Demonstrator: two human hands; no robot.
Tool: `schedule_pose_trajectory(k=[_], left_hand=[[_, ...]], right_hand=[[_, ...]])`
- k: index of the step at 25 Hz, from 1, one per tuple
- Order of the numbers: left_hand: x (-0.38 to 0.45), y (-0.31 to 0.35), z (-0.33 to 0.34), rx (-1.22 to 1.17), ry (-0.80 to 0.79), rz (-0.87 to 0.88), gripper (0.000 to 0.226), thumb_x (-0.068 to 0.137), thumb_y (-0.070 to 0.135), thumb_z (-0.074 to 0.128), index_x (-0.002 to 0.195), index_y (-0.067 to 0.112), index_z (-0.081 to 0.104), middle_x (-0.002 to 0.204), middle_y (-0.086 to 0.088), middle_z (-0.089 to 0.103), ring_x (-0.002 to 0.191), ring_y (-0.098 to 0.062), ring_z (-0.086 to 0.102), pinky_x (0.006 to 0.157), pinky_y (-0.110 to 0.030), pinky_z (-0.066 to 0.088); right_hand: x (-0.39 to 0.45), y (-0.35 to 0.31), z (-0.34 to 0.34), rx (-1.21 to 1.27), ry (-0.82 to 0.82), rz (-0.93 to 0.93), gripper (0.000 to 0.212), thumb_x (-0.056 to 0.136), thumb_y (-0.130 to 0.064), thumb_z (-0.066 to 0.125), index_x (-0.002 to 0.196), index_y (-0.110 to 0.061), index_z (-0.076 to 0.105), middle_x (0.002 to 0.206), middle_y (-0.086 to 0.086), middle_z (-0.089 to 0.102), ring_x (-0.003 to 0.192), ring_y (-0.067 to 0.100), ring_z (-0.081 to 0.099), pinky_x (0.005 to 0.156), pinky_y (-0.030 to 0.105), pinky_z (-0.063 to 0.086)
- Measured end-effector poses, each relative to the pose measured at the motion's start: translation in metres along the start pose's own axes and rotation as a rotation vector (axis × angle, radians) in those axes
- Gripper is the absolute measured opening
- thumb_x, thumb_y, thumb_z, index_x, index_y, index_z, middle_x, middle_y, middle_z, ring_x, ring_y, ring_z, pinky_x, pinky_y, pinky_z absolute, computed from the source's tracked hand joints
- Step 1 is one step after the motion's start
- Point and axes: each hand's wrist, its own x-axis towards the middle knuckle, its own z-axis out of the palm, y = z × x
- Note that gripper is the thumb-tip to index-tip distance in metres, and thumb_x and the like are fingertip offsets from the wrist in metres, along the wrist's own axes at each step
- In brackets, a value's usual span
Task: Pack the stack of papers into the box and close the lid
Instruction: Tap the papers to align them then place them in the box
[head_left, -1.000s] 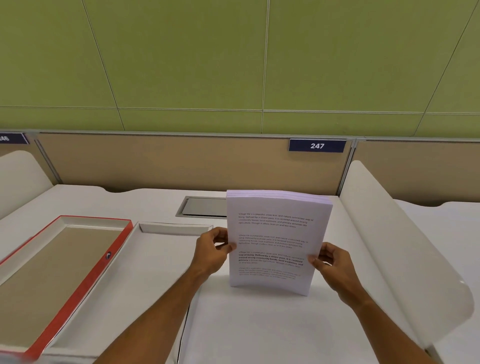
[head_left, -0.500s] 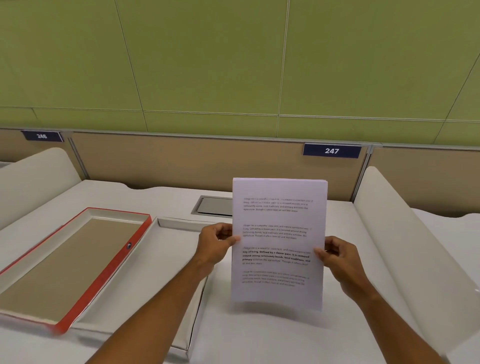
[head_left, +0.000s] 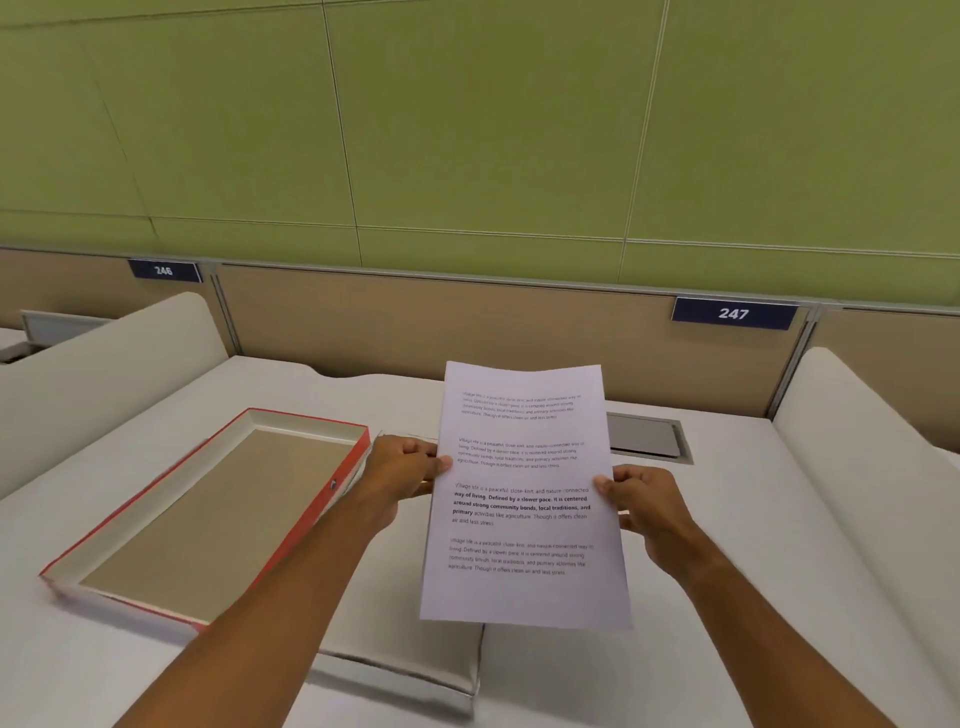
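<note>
I hold the stack of papers (head_left: 522, 592) upright in front of me, printed side facing me, its bottom edge off the desk. My left hand (head_left: 402, 467) grips its left edge and my right hand (head_left: 644, 504) grips its right edge. The box lies open on the desk in two halves. The red-edged half (head_left: 208, 519) with a brown inside is at the left. The white half (head_left: 405, 623) lies beside it, partly hidden under my left arm and the papers. The papers' lower edge hangs over the white half's right side.
Curved white dividers stand at the left (head_left: 104, 358) and right (head_left: 862, 447) of the white desk. A grey cable hatch (head_left: 647, 436) sits in the desk behind the papers. A tan partition with number plates 246 (head_left: 163, 270) and 247 (head_left: 733, 313) closes the back.
The papers stood with their bottom edge on the desk; both hands have lifted them and carried them left over the white half. My view has turned left.
</note>
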Motion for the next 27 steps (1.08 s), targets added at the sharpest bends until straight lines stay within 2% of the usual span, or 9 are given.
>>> schedule_pose_trajectory(k=[3, 5, 7, 8, 11, 16, 19, 23, 27], left_hand=[[0.02, -0.01, -0.037, 0.007, 0.01, -0.086, 0.014, 0.08, -0.003, 0.072, 0.092, -0.004, 0.068, 0.075, 0.011, 0.067, 0.064, -0.013, 0.075, 0.05, -0.025, 0.058], [0.035, -0.02, -0.058, 0.013, 0.023, -0.128, 0.036, 0.077, -0.009, 0.073, 0.111, -0.007, 0.062, 0.067, 0.021, 0.054, 0.062, -0.014, 0.074, 0.048, -0.028, 0.058], [0.051, -0.03, -0.075, 0.015, 0.022, -0.171, 0.061, 0.075, -0.013, 0.072, 0.131, -0.004, 0.05, 0.075, 0.016, 0.061, 0.073, -0.022, 0.075, 0.056, -0.037, 0.062], [0.058, -0.036, -0.082, 0.013, 0.014, -0.203, 0.063, 0.074, -0.014, 0.072, 0.133, -0.003, 0.049, 0.085, 0.005, 0.068, 0.079, -0.026, 0.075, 0.062, -0.042, 0.063], [0.074, -0.051, -0.1, 0.106, 0.024, -0.285, 0.034, 0.075, -0.009, 0.074, 0.106, -0.007, 0.06, 0.098, -0.021, 0.074, 0.076, -0.031, 0.074, 0.068, -0.047, 0.063], [0.089, -0.071, -0.109, 0.226, -0.003, -0.324, 0.032, 0.076, -0.004, 0.075, 0.103, -0.007, 0.059, 0.098, -0.022, 0.073, 0.074, -0.03, 0.073, 0.057, -0.039, 0.063], [0.095, -0.076, -0.11, 0.314, -0.015, -0.306, 0.033, 0.075, 0.0, 0.077, 0.103, -0.003, 0.06, 0.101, -0.018, 0.072, 0.07, -0.025, 0.069, 0.042, -0.027, 0.055], [0.104, -0.08, -0.109, 0.43, -0.005, -0.265, 0.029, 0.072, 0.006, 0.081, 0.09, 0.004, 0.058, 0.094, -0.012, 0.069, 0.068, -0.021, 0.065, 0.05, -0.029, 0.057], [0.108, -0.083, -0.107, 0.512, 0.005, -0.225, 0.029, 0.074, 0.01, 0.081, 0.069, 0.011, 0.052, 0.082, -0.007, 0.065, 0.061, -0.016, 0.061, 0.053, -0.029, 0.057]], right_hand=[[0.002, 0.007, 0.048, -0.034, 0.045, 0.1, 0.02, 0.088, -0.01, 0.065, 0.07, -0.001, 0.065, 0.073, 0.005, 0.077, 0.058, 0.014, 0.073, 0.049, 0.023, 0.053], [0.005, 0.01, 0.08, -0.06, 0.081, 0.159, 0.025, 0.088, -0.009, 0.065, 0.065, -0.003, 0.057, 0.075, 0.01, 0.075, 0.062, 0.019, 0.072, 0.05, 0.026, 0.054], [0.008, 0.015, 0.108, -0.066, 0.13, 0.222, 0.025, 0.086, -0.006, 0.065, 0.063, -0.003, 0.055, 0.079, 0.014, 0.074, 0.067, 0.024, 0.072, 0.049, 0.028, 0.054], [0.008, 0.017, 0.12, -0.073, 0.148, 0.256, 0.021, 0.085, -0.004, 0.064, 0.065, -0.002, 0.057, 0.081, 0.014, 0.074, 0.068, 0.025, 0.071, 0.048, 0.027, 0.053], [0.01, 0.024, 0.15, -0.113, 0.168, 0.334, 0.006, 0.084, -0.004, 0.061, 0.081, 0.0, 0.063, 0.084, 0.015, 0.074, 0.069, 0.026, 0.072, 0.047, 0.026, 0.052], [0.017, 0.033, 0.18, -0.252, 0.19, 0.39, 0.021, 0.083, -0.011, 0.06, 0.099, 0.001, 0.061, 0.091, 0.018, 0.074, 0.08, 0.033, 0.073, 0.069, 0.041, 0.062], [0.022, 0.036, 0.191, -0.355, 0.238, 0.398, 0.019, 0.083, -0.017, 0.061, 0.095, -0.002, 0.058, 0.09, 0.016, 0.072, 0.08, 0.032, 0.072, 0.074, 0.044, 0.063], [0.026, 0.041, 0.204, -0.44, 0.292, 0.4, 0.012, 0.083, -0.015, 0.061, 0.076, -0.011, 0.052, 0.078, 0.007, 0.066, 0.072, 0.026, 0.069, 0.064, 0.035, 0.06], [0.029, 0.043, 0.209, -0.495, 0.302, 0.409, 0.017, 0.083, -0.016, 0.062, 0.072, -0.015, 0.05, 0.073, 0.002, 0.063, 0.063, 0.02, 0.065, 0.054, 0.028, 0.055]])
